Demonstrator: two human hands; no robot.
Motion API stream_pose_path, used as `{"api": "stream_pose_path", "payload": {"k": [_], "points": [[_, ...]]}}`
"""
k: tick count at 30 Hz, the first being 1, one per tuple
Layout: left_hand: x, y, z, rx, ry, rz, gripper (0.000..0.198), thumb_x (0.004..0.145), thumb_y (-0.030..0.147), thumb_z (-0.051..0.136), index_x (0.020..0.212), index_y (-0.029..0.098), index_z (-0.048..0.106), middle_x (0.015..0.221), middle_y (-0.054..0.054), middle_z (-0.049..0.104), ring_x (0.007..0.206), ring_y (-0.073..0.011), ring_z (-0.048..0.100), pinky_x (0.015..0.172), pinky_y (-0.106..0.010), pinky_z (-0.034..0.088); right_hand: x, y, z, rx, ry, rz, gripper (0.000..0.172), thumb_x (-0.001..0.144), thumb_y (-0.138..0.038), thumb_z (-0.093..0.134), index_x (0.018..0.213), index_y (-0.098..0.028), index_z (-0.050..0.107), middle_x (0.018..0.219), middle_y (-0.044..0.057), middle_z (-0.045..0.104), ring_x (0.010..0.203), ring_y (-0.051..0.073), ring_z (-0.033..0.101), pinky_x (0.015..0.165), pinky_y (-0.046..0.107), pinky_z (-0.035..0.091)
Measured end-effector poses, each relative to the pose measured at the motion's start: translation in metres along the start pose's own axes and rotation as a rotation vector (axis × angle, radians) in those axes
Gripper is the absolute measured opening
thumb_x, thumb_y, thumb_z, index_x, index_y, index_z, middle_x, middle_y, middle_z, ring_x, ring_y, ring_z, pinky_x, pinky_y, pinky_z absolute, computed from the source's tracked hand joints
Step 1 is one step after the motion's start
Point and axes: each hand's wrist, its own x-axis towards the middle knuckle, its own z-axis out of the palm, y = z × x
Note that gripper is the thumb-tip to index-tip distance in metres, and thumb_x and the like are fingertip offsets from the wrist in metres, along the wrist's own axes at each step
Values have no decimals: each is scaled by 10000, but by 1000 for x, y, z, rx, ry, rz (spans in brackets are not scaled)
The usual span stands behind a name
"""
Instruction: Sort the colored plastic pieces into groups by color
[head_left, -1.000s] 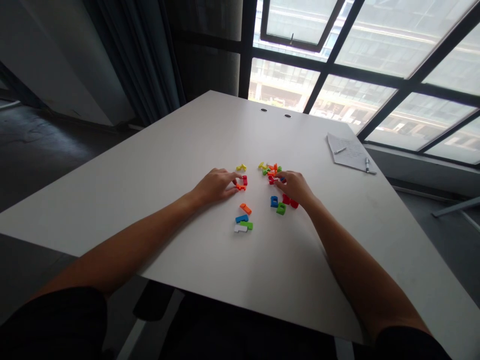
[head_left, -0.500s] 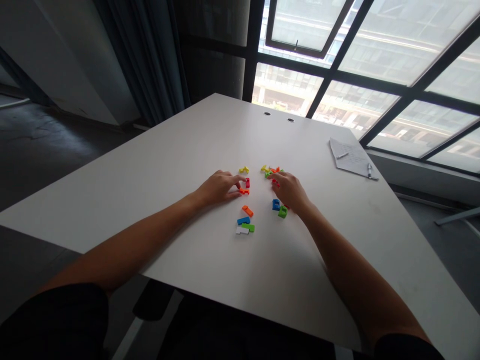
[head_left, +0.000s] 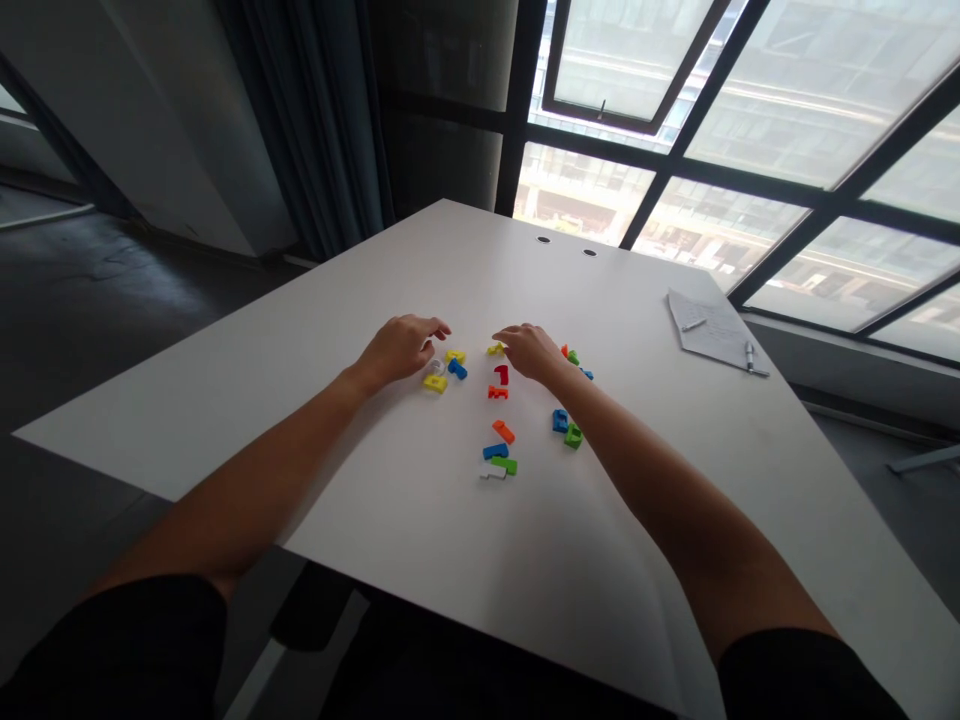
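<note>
My left hand [head_left: 401, 347] is open over the table, thumb and fingers apart. Just below its fingertips lie a yellow block [head_left: 454, 356], a blue block [head_left: 457, 370], a white piece [head_left: 436, 367] and another yellow block [head_left: 435, 384]. My right hand [head_left: 528, 350] reaches inward with fingers stretched out. Its fingertips are at a small yellow piece [head_left: 495, 349]; whether they touch it cannot be made out. Nearer to me in the middle are a red piece [head_left: 502, 375] and an orange-red piece [head_left: 497, 393].
Closer on the white table [head_left: 420, 560] lie orange [head_left: 503, 432], blue [head_left: 496, 452], green [head_left: 505, 466] and white [head_left: 493, 472] blocks. Beside my right forearm sit blue [head_left: 560, 420] and green [head_left: 573, 435] blocks. Paper [head_left: 712, 330] with pens lies at the far right.
My left hand has moved left, away from the red and orange-red pieces. My right hand has moved left from the right-hand group of pieces to the yellow piece in the middle.
</note>
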Motion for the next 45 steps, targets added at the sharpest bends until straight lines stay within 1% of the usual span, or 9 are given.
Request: {"api": "stream_pose_path", "payload": {"k": [7,11,17,21,27,34,39,42,45], "points": [[-2,-13,4,-75,-51,-36,476,811,160,504,1214,240,742,1158,-40,795,996,-252,742,918,-380,571,11,17,-5,83,-72,161,314,993,-144,611,1244,-203,791,1200,106,797,1072,247,720,931,331,531],[-3,-9,4,-108,-94,-85,452,830,183,526,1222,252,741,1157,-37,797,983,-237,750,872,-344,576,9,23,-15,-59,-78,245,297,970,-108,615,1186,-175,808,1176,155,793,1120,303,706,994,401,512],[-3,0,8,-205,-172,-126,461,883,245,592,1335,255,678,1111,-46,817,926,-238,759,842,-339,585,16,-18,-11,57,-10,-40,344,1017,-99,554,1251,-201,784,1241,108,782,1172,285,689,1034,397,499],[-2,3,3,-364,-189,-143,577,901,188,524,1473,254,567,1256,-35,787,1084,-212,755,964,-327,590,21,-43,3,123,-64,-170,370,1007,-106,599,1308,-248,760,1311,76,759,1181,267,692,1035,383,515],[-4,0,-4,-300,-228,-107,490,870,194,562,1339,261,686,1188,-9,800,1088,-218,751,994,-322,578,23,-37,9,171,-89,-40,326,969,-96,648,1232,-233,784,1237,87,768,1116,240,715,972,338,547],[-4,16,-1,-184,-243,109,368,914,385,641,1239,249,749,1203,-46,776,1088,-259,711,1001,-368,526,16,-26,-5,225,-65,-5,259,928,-161,749,1180,-209,785,1152,86,786,1000,221,732,911,326,555],[-4,27,8,-78,-240,105,345,897,476,717,1138,234,764,1089,-59,777,1043,-284,703,975,-402,513,-7,-19,-42,325,126,43,278,961,-335,751,1191,-180,766,1077,90,793,935,209,735,858,334,567],[-6,42,7,-130,-205,106,375,885,385,732,1222,222,716,1145,-59,770,1049,-272,711,974,-399,526,-38,-12,-64,334,111,51,309,958,-396,748,1193,-195,757,1032,74,793,897,212,733,789,331,566],[-13,71,3,-285,-145,170,413,902,309,722,1295,212,644,1195,-64,758,1066,-243,716,969,-371,545,-85,-7,-69,267,95,48,318,941,-406,764,1184,-203,730,986,68,784,857,224,725,742,338,551]]}}
